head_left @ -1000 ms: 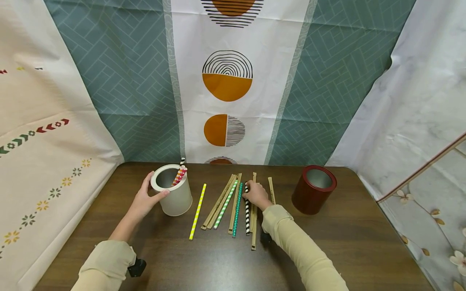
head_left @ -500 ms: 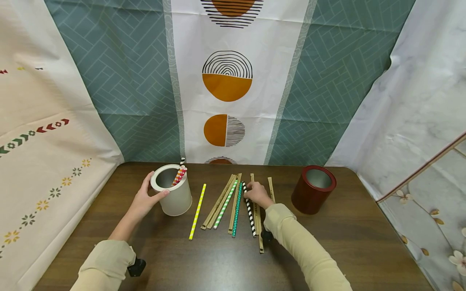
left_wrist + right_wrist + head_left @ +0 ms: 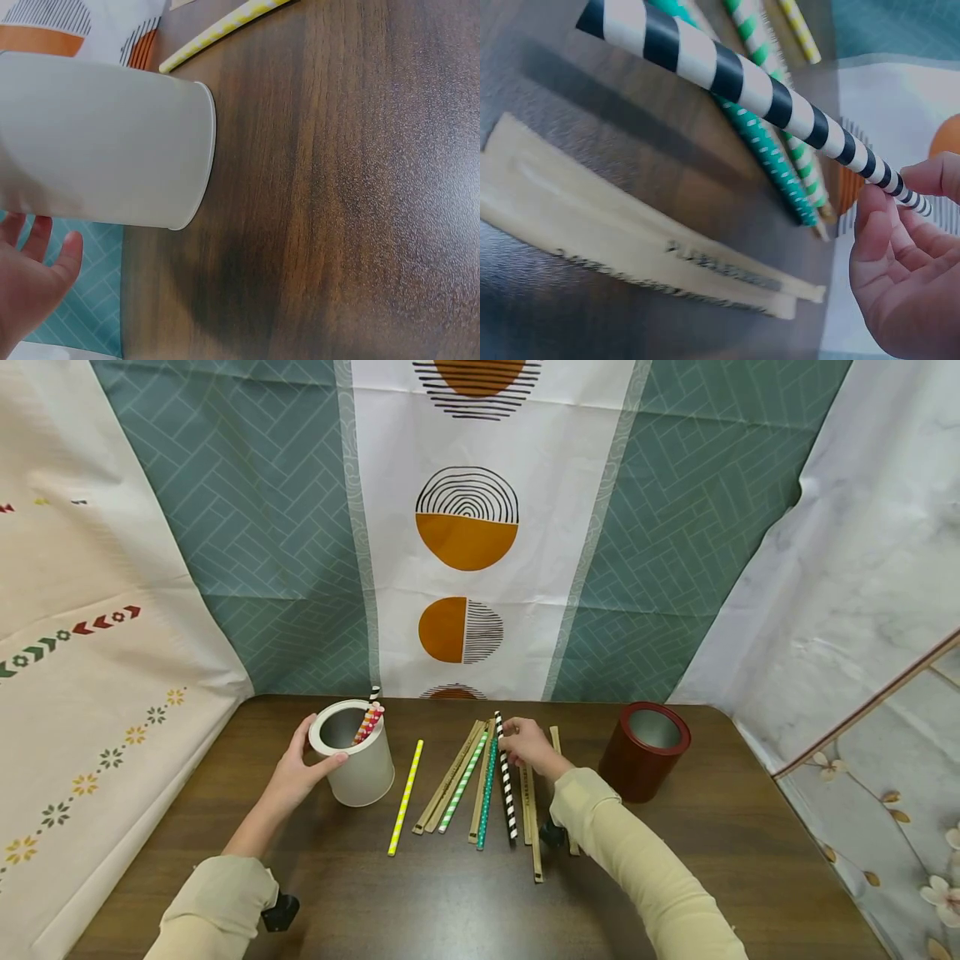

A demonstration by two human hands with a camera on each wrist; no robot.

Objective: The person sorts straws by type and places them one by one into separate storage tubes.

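Note:
My right hand (image 3: 528,745) pinches a black-and-white striped paper straw (image 3: 507,793) near its far end, thumb against fingertips. In the right wrist view the straw (image 3: 742,79) is raised, its shadow falling on the table. With thumb at the rim and fingers along the far side, my left hand (image 3: 300,774) holds a white can (image 3: 365,777) upright on the table. A few patterned straws (image 3: 368,724) lean inside that can. Close by the right hand lie a teal dotted straw (image 3: 487,793), a green-striped straw (image 3: 462,785) and paper-wrapped straws (image 3: 630,225).
A yellow dotted straw (image 3: 406,797) lies beside the white can. More wrapped straws (image 3: 450,772) are left of the green-striped one. A dark red can (image 3: 636,768) stands at the right. Patterned cloth (image 3: 465,643) hangs behind the table's back edge.
My right hand has picked up the black-and-white straw, which shifted slightly left and away from me. The wrapped straws under it have swung a little to the right. My left hand stays put.

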